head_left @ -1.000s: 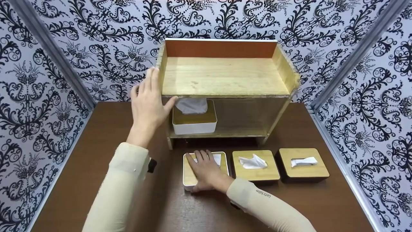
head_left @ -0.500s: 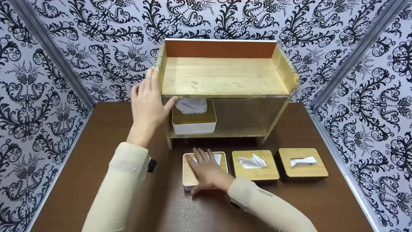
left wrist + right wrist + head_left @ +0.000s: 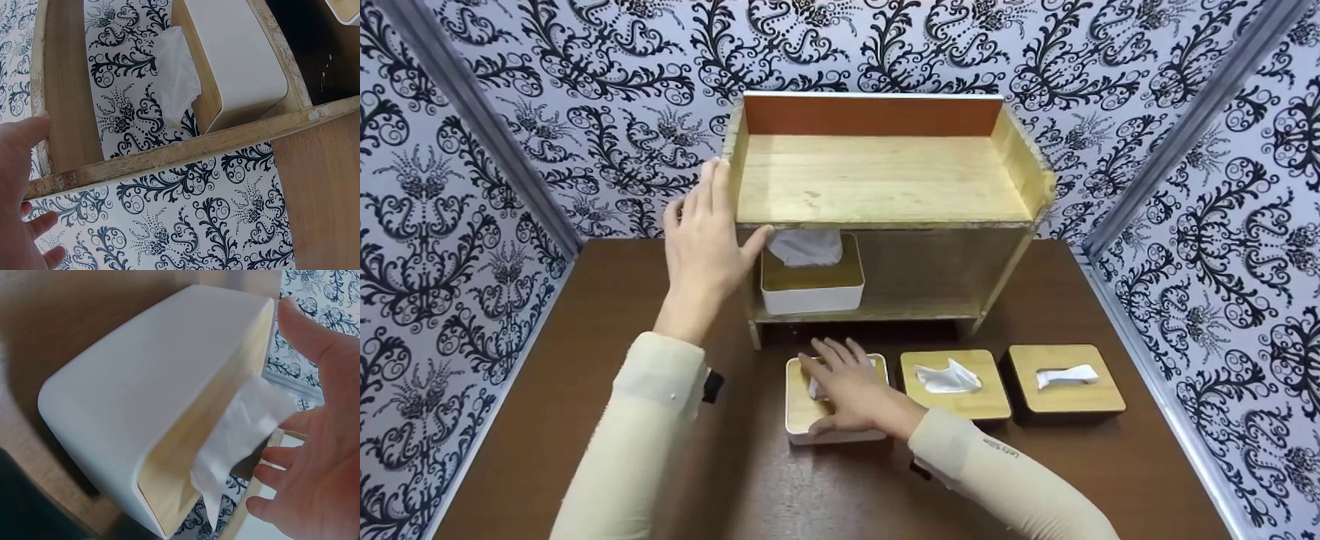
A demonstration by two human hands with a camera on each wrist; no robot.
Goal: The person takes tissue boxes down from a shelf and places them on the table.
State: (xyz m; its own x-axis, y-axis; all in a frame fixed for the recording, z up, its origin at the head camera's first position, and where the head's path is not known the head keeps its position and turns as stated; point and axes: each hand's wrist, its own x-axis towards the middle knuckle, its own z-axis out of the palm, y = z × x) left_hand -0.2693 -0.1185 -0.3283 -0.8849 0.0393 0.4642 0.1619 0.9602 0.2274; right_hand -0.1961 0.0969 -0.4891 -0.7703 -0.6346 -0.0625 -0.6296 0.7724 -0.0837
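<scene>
My left hand rests against the left side of the wooden shelf unit, its fingers straight along the outer panel and its thumb at the upper board's front edge. In the left wrist view the thumb touches the wood. On the table, a white tissue box with a wooden top stands in front of the shelf. Above it my right hand hovers with fingers spread, partly hiding its tissue. In the right wrist view the fingers are apart from the box's white side, close to the tissue.
Another white tissue box stands at the left of the lower shelf. Two dark-sided tissue boxes with wooden tops, a middle one and a right one, line up on the brown table. Patterned walls enclose the table.
My right hand has lifted off the white tissue box on the table and shifted slightly right, its fingers spreading. The left hand and the boxes have stayed in place.
</scene>
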